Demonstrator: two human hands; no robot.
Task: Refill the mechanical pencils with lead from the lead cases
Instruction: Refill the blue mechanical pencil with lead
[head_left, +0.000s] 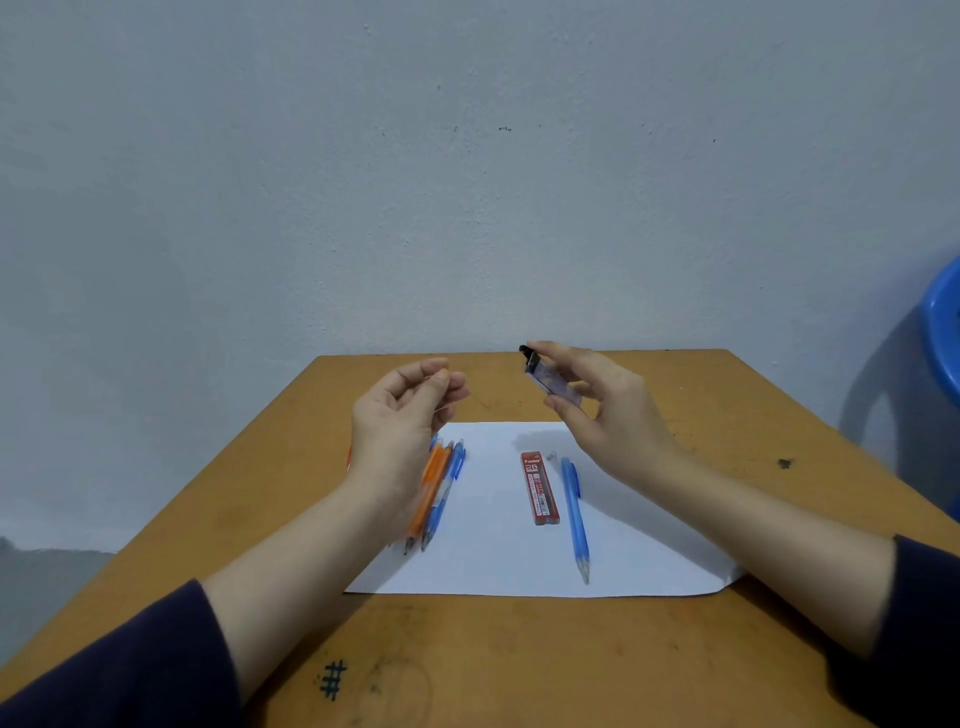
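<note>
Gently: your right grip (613, 421) is clamped on the light, slick lead case (551, 382) above the surface (727, 415), while your left grip (400, 421) seems to pinch a hair-thin, brittle lead (441, 410), so squeeze lightly near its end.

Lead case (540, 488) left of pencil (575, 519), on paper (498, 561).

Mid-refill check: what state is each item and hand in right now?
Left hand: fingers pinched together; any lead too fine to tell.
Right hand: holds clear lead case raised, cap end up.
Red lead case: flat on paper, untouched.
Single blue pencil: flat on paper.
Orange and blue pencils: bunched on paper's left.
</note>
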